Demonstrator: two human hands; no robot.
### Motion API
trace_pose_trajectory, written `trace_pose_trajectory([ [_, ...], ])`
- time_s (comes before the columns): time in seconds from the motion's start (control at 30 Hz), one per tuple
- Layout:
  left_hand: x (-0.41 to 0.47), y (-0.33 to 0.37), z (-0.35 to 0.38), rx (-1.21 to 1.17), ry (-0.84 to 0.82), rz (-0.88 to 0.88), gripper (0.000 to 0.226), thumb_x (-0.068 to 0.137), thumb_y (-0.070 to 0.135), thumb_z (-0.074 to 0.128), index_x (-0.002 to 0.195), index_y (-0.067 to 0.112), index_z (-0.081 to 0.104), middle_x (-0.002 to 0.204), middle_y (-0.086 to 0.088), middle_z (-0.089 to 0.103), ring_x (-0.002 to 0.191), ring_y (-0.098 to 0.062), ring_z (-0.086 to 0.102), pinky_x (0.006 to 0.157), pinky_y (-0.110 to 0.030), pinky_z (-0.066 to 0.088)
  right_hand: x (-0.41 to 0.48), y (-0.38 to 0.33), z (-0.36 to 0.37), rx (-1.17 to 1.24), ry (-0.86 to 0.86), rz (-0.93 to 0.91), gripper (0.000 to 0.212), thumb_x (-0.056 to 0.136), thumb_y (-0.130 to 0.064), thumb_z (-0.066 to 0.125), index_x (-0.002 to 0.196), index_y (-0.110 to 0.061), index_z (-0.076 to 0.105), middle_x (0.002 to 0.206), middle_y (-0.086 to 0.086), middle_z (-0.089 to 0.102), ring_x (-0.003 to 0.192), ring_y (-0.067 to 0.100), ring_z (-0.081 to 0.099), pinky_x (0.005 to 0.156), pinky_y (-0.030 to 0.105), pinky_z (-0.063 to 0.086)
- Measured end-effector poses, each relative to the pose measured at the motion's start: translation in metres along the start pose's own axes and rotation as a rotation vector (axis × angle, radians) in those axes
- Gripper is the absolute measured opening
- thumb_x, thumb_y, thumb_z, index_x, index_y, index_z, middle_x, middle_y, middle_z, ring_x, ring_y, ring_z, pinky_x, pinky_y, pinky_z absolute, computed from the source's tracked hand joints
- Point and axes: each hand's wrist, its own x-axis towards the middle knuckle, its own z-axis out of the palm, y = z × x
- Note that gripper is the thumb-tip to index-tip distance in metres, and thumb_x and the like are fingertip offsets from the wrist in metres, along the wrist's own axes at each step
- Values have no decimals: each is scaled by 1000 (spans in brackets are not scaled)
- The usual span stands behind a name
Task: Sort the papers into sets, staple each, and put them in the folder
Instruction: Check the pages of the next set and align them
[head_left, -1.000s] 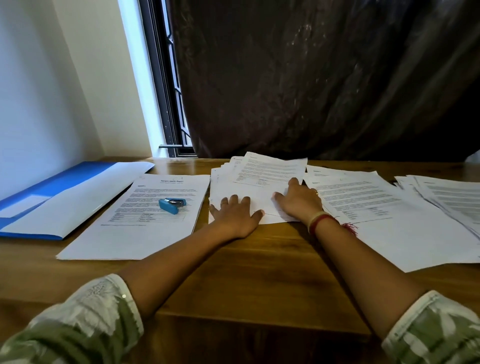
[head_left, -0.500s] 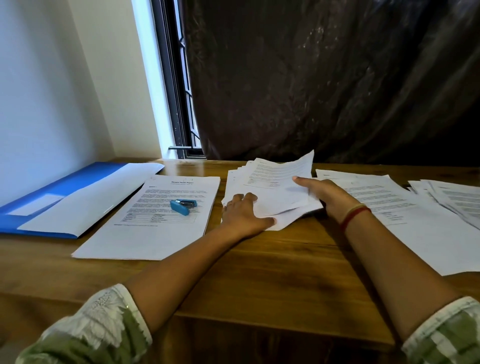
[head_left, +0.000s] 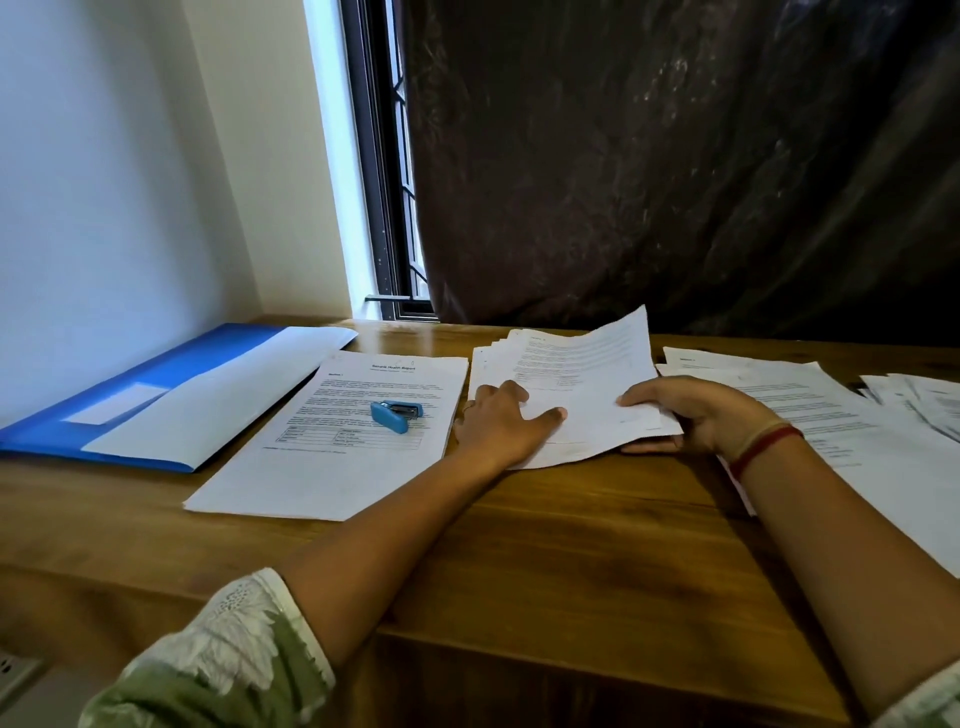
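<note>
A loose stack of printed papers (head_left: 571, 374) lies in the middle of the wooden table (head_left: 571, 561). My right hand (head_left: 691, 415) grips the stack's right edge, thumb on top and fingers under, lifting that side. My left hand (head_left: 504, 423) rests on the stack's left part, thumb stretched across the sheet. To the left lies a printed report set (head_left: 332, 467) with a small blue stapler (head_left: 396, 414) on it. Further left an open blue folder (head_left: 156, 384) holds a white sheet.
More printed sheets (head_left: 810, 410) spread over the table's right side, with another pile (head_left: 919, 405) at the far right edge. A dark curtain (head_left: 675, 156) hangs behind the table, a window frame (head_left: 384, 208) and white wall at left.
My right hand moved from lying flat on the stack to gripping its right edge and lifting it. My left hand stayed on the stack's left part. The camera view shifted.
</note>
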Motion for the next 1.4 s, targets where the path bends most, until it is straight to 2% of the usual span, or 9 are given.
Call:
trace_pose_trajectory([
  [0.33, 22, -12, -14, -534, 61, -130, 65, 90, 53, 55, 141, 20, 33, 142, -7, 40, 126, -28, 44, 105, -46, 41, 9, -3, -33, 134, 118, -178, 38, 89, 3, 58, 124, -13, 52, 102, 9, 60, 88, 22, 59, 48, 23, 57],
  [0.5, 28, -21, -37, -1235, -212, -188, 40, 93, 46, 54, 117, 14, 56, 109, -10, 67, 100, -23, 64, 90, -40, 53, -2, 2, -59, 123, -85, -326, 58, 74, -2, 70, 129, -10, 52, 120, 14, 64, 102, 29, 63, 63, 28, 59],
  [0.6, 35, -35, -44, -1391, -232, -162, 47, 92, 43, 56, 127, 11, 56, 117, -13, 67, 105, -26, 65, 92, -42, 52, -10, 4, -64, -49, -266, -326, 88, 45, -18, 94, 125, -15, 57, 115, 12, 69, 99, 30, 68, 69, 35, 59],
  [0.7, 36, -41, -38, -1314, -180, -117, 34, 94, 21, 59, 127, 12, 58, 125, -13, 64, 108, -28, 65, 90, -45, 53, -16, 3, -59, -211, -420, -259, 99, 32, -25, 98, 122, -20, 57, 116, 12, 69, 102, 32, 68, 72, 38, 58],
  [0.8, 32, -38, -37, -1253, -152, -97, 30, 92, 2, 58, 121, 11, 59, 122, -15, 65, 104, -30, 66, 81, -46, 56, -13, 3, -55, -217, -452, -195, 86, 49, -22, 94, 126, -20, 56, 120, 12, 67, 106, 33, 66, 76, 40, 58],
  [0.93, 27, -34, -38, -1182, -288, -63, 34, 89, 3, 62, 122, 13, 59, 119, -13, 67, 107, -32, 65, 84, -46, 57, -3, 7, -36, -8, -169, -265, 39, 84, -20, 70, 122, -16, 61, 113, 7, 71, 94, 24, 72, 77, 38, 60],
  [1.13, 29, -34, -29, -1029, -371, -21, 41, 89, -2, 59, 128, 10, 56, 122, -11, 66, 109, -31, 64, 93, -50, 52, 13, 10, -13, 63, -17, -348, 38, 92, -2, 59, 128, -9, 55, 123, 10, 66, 101, 28, 67, 86, 41, 55],
  [1.27, 26, -23, -25, -908, -165, -114, 38, 90, -1, 58, 125, 13, 52, 127, -5, 62, 100, -23, 64, 85, -40, 55, 18, 15, -7, 89, 102, -370, 31, 91, 6, 56, 117, -10, 54, 104, 0, 65, 84, 16, 65, 61, 25, 53],
  [1.4, 31, -16, -17, -783, 31, -196, 51, 92, 4, 59, 135, 20, 37, 135, -1, 52, 94, -14, 52, 71, -27, 48, 27, 23, -7, 101, 97, -344, 49, 79, 7, 62, 122, -14, 55, 119, 5, 66, 101, 31, 66, 86, 47, 55],
])
